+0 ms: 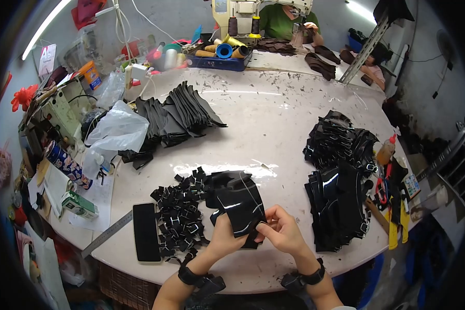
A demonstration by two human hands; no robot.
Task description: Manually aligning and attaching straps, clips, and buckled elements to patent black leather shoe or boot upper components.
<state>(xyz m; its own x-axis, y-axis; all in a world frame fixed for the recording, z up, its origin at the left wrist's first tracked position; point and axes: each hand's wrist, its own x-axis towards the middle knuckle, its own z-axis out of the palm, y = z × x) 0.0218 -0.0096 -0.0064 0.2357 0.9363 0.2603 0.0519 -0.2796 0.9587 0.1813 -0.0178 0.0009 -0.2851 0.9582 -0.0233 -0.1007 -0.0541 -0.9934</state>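
Both my hands hold a glossy black leather-like piece [237,199] just above the near part of the table. My left hand [227,236] grips its lower left side, with the thumb on top. On the right, my right hand [281,231] pinches the lower right corner between thumb and fingers. Whatever small part lies in that pinch is hidden. Left of the piece is a heap of short black straps with metal buckles [181,212]. More dark pieces show under and behind the held one.
A black phone [146,232] and a metal ruler [107,235] lie left of the strap heap. Stacked black buckled pieces [338,201] are on the right, dark cut panels [181,114] at the back left. Across the table, a person in green [274,23] sits at a sewing machine [243,8].
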